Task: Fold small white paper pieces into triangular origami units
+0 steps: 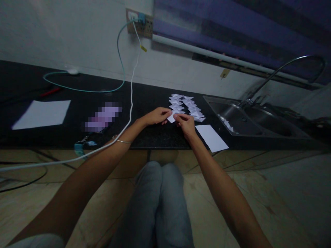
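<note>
A small white piece of paper (171,119) is pinched between my two hands above the dark countertop. My left hand (158,116) grips its left side with the fingers closed. On the other side, my right hand (185,123) holds it between thumb and fingers. Just behind my hands lie two rows of folded white paper pieces, a left row (176,102) and a right row (192,107). Beside my right wrist a flat white sheet (211,137) rests near the counter's front edge.
A larger white sheet (42,114) and a blurred purple item (103,116) lie to the left. A white cable (131,93) runs from the wall outlet (146,27) across my left forearm. At right is a steel sink (235,119) with a curved faucet (274,74).
</note>
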The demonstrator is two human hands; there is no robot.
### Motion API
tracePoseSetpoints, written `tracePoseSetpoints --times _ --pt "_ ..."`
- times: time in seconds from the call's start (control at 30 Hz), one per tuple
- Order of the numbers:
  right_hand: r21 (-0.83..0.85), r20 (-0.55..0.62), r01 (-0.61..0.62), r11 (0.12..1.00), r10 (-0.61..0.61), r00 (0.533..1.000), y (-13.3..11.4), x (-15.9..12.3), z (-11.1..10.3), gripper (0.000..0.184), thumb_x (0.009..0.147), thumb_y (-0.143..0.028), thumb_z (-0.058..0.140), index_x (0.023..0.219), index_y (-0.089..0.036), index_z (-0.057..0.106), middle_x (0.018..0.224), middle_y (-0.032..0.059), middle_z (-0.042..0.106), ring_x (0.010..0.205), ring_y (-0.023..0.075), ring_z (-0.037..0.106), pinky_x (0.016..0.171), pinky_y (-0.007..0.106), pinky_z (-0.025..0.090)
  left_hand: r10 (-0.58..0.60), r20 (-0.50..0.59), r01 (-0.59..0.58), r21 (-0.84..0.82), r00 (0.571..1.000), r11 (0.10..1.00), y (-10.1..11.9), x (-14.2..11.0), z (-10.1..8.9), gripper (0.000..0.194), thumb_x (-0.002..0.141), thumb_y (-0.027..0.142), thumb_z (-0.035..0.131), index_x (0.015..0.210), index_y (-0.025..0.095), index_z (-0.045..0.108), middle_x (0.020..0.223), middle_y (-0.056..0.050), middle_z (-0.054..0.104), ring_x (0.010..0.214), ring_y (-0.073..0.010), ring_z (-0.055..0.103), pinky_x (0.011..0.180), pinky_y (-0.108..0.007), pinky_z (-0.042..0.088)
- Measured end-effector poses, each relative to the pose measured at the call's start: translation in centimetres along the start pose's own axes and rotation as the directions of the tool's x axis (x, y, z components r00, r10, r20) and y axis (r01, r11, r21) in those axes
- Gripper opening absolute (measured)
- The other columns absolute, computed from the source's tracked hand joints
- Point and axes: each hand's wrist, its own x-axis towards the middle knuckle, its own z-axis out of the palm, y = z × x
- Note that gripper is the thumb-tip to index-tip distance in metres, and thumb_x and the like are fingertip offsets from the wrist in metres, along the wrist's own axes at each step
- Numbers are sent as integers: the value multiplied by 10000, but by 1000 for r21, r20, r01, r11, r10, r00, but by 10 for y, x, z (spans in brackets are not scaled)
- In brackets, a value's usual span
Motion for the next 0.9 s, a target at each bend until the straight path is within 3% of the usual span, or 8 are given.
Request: tracePoseSetpoints --times 0.2,0.4,0.5,0.6,0.7,0.8,0.9 --pt "81 -168 -11 997 24 986 -2 1 2 377 663 -524 848 837 -195 795 716 19 728 599 164 621 494 277 486 -53 -193 50 -20 980 999 4 3 0 370 1008 303 494 708 125 618 605 -8 661 469 -66 580 513 -178 417" --pt "215 -236 12 977 40 971 -1 2 4 479 598 -569 889 848 -183 754 761 28 741 675 194 726 699 380 652 -139 -326 98 -137 935 986 3 9 4 261 1005 264 530 838 102 648 708 -63 725 508 -87 646 453 -166 395" --pt "204 -236 39 978 10 972 1 2 4 454 620 -558 881 842 -185 748 769 30 742 688 204 729 726 406 660 -150 -286 99 -185 947 978 0 9 6 253 1009 307 543 905 102 649 765 -77 727 545 -94 660 435 -165 389" --pt "131 -213 97 987 -68 975 2 1 4 392 668 -527 863 840 -190 759 808 36 748 713 203 715 743 414 650 -123 -141 95 -194 982 976 -4 8 7 316 984 414 593 1010 106 660 843 -80 733 568 -93 650 466 -180 424" --pt "73 -185 147 986 -131 974 2 1 4 353 722 -517 831 862 -199 768 838 39 753 735 201 709 768 413 635 -62 -11 60 -150 998 987 -6 7 8 453 957 546 596 944 100 679 796 -65 713 591 -94 628 557 -207 483" --pt "26 -175 166 986 -159 972 3 2 3 347 748 -525 809 877 -206 761 849 37 751 748 207 706 780 413 621 7 0 -7 -100 1000 995 -6 7 8 543 978 604 517 836 104 674 710 -45 672 590 -93 598 594 -215 488" --pt "-3 -179 195 981 -192 965 4 3 1 328 760 -521 800 859 -214 743 831 26 729 752 197 689 769 384 602 29 -41 -33 -121 999 992 -4 8 8 485 960 573 577 868 106 670 721 -38 665 600 -92 599 585 -206 477"
